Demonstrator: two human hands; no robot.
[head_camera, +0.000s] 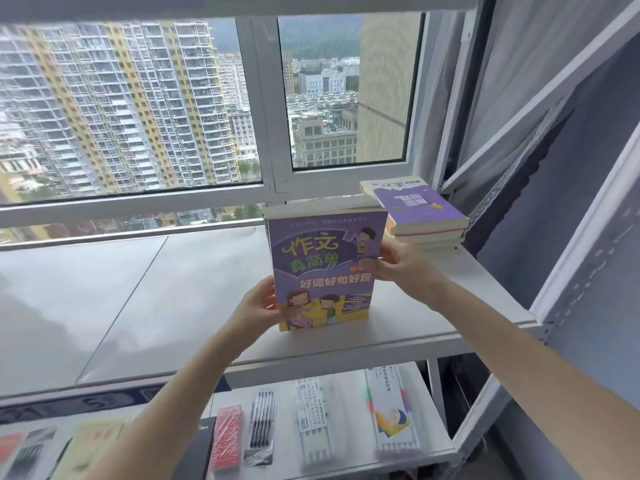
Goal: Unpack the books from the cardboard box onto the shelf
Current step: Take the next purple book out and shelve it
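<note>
A purple and yellow book (322, 258) stands upright on the white shelf (180, 289), its cover facing me, with more upright books behind it. My left hand (258, 304) grips its lower left edge. My right hand (398, 263) holds its right edge, thumb on the cover. Right of it, a stack of books (420, 216) lies flat on the shelf, a purple one on top. The cardboard box is out of view.
A window (138, 109) runs behind the shelf. The shelf's white frame (554, 296) rises at the right. On the lower shelf (349, 455) lie packs of pens (261, 422), a red pack (227, 436) and other stationery.
</note>
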